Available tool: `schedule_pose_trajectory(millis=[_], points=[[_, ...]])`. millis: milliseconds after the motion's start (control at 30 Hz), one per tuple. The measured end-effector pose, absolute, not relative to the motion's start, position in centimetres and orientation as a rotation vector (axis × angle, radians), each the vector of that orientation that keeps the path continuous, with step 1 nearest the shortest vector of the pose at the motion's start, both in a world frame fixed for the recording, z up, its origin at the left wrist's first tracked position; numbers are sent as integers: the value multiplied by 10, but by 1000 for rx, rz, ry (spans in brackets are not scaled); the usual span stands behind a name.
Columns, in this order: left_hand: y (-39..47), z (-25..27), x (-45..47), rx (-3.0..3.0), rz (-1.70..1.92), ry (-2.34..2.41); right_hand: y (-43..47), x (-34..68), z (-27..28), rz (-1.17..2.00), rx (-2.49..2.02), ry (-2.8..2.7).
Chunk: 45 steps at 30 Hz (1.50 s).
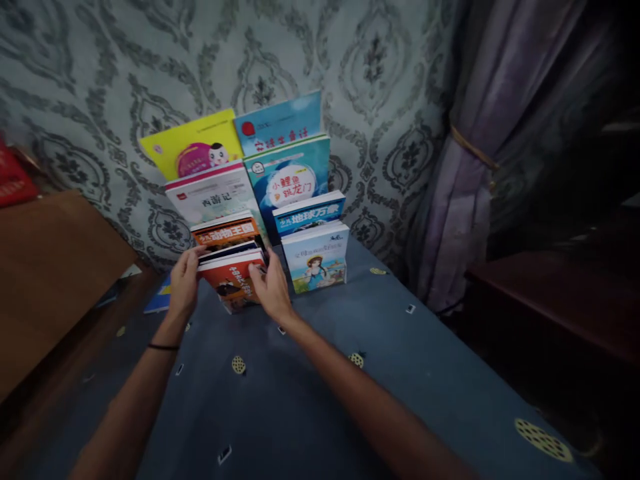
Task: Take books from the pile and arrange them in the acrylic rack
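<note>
Two columns of children's books stand upright, row behind row. At the front of the left column is a red-covered book [235, 282], with more books close behind its top edge. My left hand [185, 280] grips its upper left corner, fingers bent over the edge. On its right side my right hand [271, 283] has the thumb on the front cover and the fingers behind the edge. Behind stand an orange book [233, 232], a white book with a pink top [215, 197] and a yellow book [200, 145]. How many books my hands enclose is hidden.
The right column holds a book with a girl on its cover [316, 263], a blue book [310, 217], a teal book [287, 180] and a light blue one [283, 123]. A cardboard box [55, 267] is left; a tied curtain [460, 173] hangs right of the blue cloth [300, 400].
</note>
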<state>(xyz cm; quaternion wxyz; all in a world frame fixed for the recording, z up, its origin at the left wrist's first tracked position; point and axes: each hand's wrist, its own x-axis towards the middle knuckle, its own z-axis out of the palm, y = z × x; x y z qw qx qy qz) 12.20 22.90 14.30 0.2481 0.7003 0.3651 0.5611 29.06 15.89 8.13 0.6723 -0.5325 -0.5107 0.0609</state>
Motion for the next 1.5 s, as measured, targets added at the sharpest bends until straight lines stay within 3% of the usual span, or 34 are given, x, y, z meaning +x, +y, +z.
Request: schedule_pose_trajectory(millis=[300,667,933,1500], points=[[227,104,141,2026,1894,980,165,284,58,73,-1186,-1134],[227,105,134,2141,1847,952,168,288,98,-165,-1174,-1382],[226,105,137,2146,1858,898,170,295,99,-253,-1274,-1427],[234,98,144,1945,1820,806,170,301,93,-181,-1301,-1419]])
